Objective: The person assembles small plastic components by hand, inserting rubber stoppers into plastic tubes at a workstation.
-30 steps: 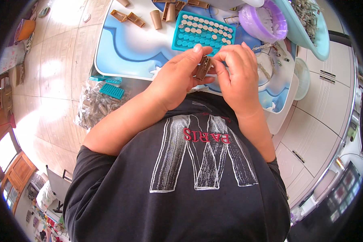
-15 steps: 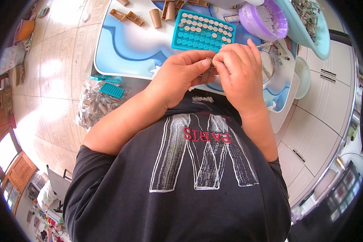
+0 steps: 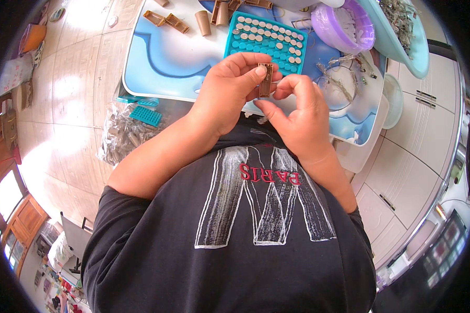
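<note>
A small brown rectangular piece (image 3: 266, 79) was held upright between thumb and fingers of the left hand (image 3: 230, 91), closed around it just above the chest. The right hand (image 3: 297, 117) was kept beside it, its fingers loosely curled and its fingertips touching or nearly touching the piece; which could not be told. Beyond the hands, a teal tray (image 3: 263, 39) of round caps was seen on the blue-and-white bench (image 3: 162, 62), with a purple bowl (image 3: 344, 28) to its right and brown pieces (image 3: 164, 20) to its left
</note>
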The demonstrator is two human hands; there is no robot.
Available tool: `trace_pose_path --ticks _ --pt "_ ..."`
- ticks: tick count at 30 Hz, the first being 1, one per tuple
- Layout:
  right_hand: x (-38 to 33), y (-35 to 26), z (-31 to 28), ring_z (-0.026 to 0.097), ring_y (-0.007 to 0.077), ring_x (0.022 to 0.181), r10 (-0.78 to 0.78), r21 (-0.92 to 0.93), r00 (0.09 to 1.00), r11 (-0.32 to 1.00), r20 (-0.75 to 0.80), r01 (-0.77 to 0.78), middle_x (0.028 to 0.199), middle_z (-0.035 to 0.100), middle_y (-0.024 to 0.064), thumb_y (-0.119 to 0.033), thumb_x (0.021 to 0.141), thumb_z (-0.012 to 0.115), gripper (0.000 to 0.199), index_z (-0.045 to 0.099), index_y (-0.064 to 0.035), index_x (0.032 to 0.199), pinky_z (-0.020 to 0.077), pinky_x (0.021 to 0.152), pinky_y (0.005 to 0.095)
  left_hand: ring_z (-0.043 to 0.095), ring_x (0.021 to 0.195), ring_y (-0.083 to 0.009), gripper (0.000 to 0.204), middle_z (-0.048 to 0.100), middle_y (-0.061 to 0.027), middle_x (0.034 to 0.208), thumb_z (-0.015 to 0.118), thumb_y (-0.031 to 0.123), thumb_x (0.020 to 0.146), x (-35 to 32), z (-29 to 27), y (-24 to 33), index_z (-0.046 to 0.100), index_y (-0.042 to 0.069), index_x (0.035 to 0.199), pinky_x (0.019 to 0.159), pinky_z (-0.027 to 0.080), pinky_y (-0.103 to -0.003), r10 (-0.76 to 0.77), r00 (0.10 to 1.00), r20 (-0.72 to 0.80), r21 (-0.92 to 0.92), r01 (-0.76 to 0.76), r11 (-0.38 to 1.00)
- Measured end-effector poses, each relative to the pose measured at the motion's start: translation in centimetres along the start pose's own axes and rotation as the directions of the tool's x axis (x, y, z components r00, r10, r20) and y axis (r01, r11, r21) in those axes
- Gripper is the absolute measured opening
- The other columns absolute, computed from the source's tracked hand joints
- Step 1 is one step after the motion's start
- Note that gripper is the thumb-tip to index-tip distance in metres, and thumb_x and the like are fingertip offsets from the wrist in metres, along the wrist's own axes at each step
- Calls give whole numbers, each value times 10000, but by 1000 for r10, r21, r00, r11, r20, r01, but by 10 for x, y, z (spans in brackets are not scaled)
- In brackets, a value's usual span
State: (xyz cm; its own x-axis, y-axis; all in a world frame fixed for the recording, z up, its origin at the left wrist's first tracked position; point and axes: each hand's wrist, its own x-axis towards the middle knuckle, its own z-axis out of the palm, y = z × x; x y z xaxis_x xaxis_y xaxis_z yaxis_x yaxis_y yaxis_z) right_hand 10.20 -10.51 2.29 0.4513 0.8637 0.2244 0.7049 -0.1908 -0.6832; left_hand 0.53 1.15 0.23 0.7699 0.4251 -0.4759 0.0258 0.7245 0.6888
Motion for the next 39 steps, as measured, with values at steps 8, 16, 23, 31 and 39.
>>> trace_pose_path --ticks 8,16,23,31,39 --pt "-9 3 11 596 240 653 123 250 992 962 -20 -114 732 620 66 -41 721 693 221 512 -55 847 454 594 346 595 1038 -236 243 584 -135 1122 483 101 940 -3 4 4 488 -4 1159 871 507 -336 93 995 -33 -55 -94 994" --pt "-7 7 15 589 254 614 1 219 1000 976 -27 5 697 615 81 -31 730 680 187 586 -75 885 440 567 349 595 1042 -242 243 586 -136 1122 488 103 939 -6 3 4 489 -4 1157 868 510 -338 80 996 -32 -53 -82 995" --pt "-7 7 16 592 264 614 -21 123 1000 992 -6 22 708 633 79 -87 738 692 166 629 -85 892 441 581 357 606 1017 -236 252 598 -146 1091 494 95 935 -6 1 2 499 -9 1165 850 519 -328 77 997 -3 -72 -77 994" --pt "0 11 10 605 239 624 -152 97 984 982 -93 161 732 650 66 -125 744 706 194 639 -83 921 443 581 336 616 974 -203 257 616 -122 1029 512 96 926 -4 -4 1 523 -25 1152 818 530 -310 -12 1000 -26 -84 10 996" --pt "0 18 11 584 208 597 127 197 991 973 -43 -117 668 615 47 -108 744 707 217 629 -80 945 436 560 311 620 930 -186 242 616 -106 1026 524 78 916 -4 -9 -2 537 -29 1133 852 514 -314 -80 996 25 -73 82 994"
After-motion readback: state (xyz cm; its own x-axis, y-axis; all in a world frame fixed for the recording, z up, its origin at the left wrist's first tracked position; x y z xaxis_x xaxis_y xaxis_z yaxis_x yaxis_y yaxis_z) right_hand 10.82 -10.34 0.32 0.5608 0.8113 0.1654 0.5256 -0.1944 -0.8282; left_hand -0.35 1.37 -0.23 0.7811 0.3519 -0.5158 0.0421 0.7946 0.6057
